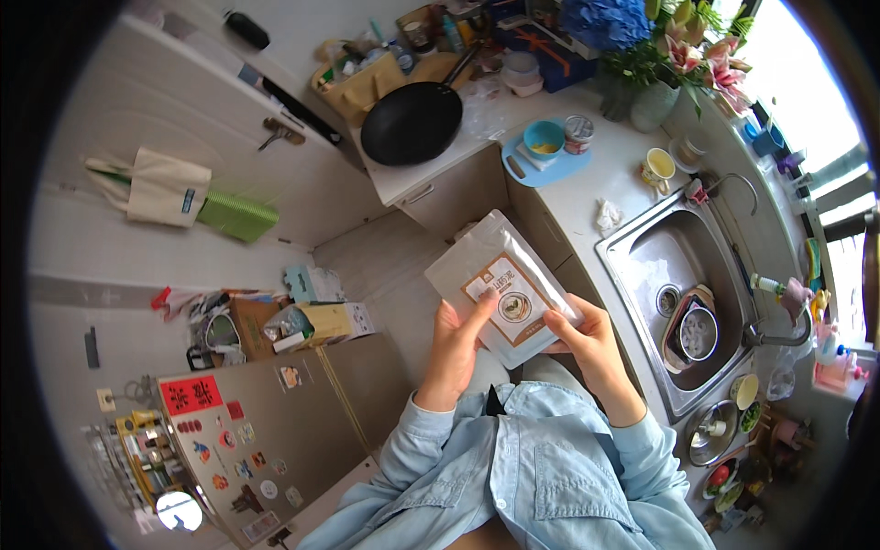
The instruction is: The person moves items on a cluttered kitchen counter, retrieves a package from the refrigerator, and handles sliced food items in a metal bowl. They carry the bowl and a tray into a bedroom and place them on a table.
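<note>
A silvery foil pouch [496, 265] with a brown and white printed label is held in front of my body, tilted. My left hand [457, 347] grips its lower left part, the thumb lying over the label. My right hand [584, 340] holds the lower right edge between thumb and fingers. Most fingers of both hands are hidden behind the pouch. Beyond it, on the counter, a turquoise bowl [544, 139] with yellow contents stands on a light blue cutting board [529, 172], beside a round lidded tub [579, 130].
A black frying pan [412, 124] rests on the far counter. To the right is a steel sink [636, 240] holding a pot [697, 335]. A yellow patterned mug [658, 169] and a crumpled tissue [608, 214] lie near it. A fridge [275, 440] with magnets stands at the left.
</note>
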A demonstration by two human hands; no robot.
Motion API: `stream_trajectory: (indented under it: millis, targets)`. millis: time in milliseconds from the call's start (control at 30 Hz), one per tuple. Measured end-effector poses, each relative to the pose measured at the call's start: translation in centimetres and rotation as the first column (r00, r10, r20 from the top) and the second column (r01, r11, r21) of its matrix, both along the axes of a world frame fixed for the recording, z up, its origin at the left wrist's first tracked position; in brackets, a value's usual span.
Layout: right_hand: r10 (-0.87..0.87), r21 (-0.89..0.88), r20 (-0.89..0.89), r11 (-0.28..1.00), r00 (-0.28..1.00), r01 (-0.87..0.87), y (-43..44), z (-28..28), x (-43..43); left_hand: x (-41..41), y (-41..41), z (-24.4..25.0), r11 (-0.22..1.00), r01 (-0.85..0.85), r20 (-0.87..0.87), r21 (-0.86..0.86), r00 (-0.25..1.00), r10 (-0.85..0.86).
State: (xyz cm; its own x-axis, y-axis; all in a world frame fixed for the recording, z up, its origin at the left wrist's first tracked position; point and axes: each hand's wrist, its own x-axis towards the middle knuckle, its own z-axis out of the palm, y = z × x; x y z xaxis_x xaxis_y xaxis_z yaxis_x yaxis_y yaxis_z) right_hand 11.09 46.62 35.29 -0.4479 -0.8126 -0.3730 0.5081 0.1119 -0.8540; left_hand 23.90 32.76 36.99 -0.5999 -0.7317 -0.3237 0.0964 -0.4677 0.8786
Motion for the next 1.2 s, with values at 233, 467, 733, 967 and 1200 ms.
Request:
stream_trajectory:
  millis: [233,467,733,967,1200]
  targets:
    - [-0.189,0.146,0.069,0.973,0.98,0.178,-3.5,-5.1,-6.1,-8.3,-4.4,-8.2,0.977,0.199,0.088,-0.08,0.977,-0.192]
    - [-0.342,0.186,-0.142,0.913,0.929,0.364,-10.5,-14.7,-14.7,-18.6,-17.4,-19.4,0.927,0.31,-0.051,0.211,0.951,-0.306]
    - [-0.507,0.265,-0.057,0.823,0.86,0.503,-11.6,-13.9,-19.3,-32.0,-26.8,-31.0,0.94,0.3,0.051,0.161,0.949,-0.312]
    - [-0.642,0.337,0.007,0.723,0.767,0.603,-11.2,-14.1,-19.1,-35.4,-26.5,-35.4,0.779,0.308,0.363,-0.546,0.925,-0.111]
    - [-0.627,0.313,-0.039,0.732,0.778,0.605,-12.1,-14.4,-19.0,-36.0,-26.5,-37.2,0.87,0.197,0.405,-0.452,0.914,0.003]
